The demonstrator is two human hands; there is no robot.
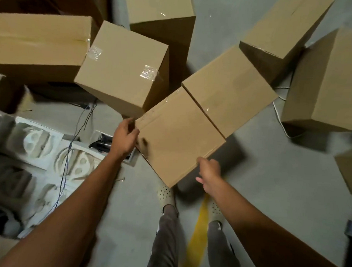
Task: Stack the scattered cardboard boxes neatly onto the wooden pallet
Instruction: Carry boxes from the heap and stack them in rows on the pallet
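Above the floor (269, 176), both arms reach forward. The left hand (124, 137) grips the box (179, 137) at its left corner, fingers curled. The right hand (208, 172) clasps its near edge.

Floor (269, 186) is plain grey concrete, with a yellow stripe (197, 234) painted or taped down it near the bottom middle. Over on the left there's a heap of white foam inserts (37, 140), the moulded packing kind with round cut-outs. Thin dark wires (66, 165) trail across the foam and up toward the top. Just right of the foam sits a shallow white tray (130, 161) with something black (103, 143) in it, can't make out what. A white cord (279, 115) loops along the floor on the right. Some dark grey thing (351, 229) at the right edge, too blurry to call.
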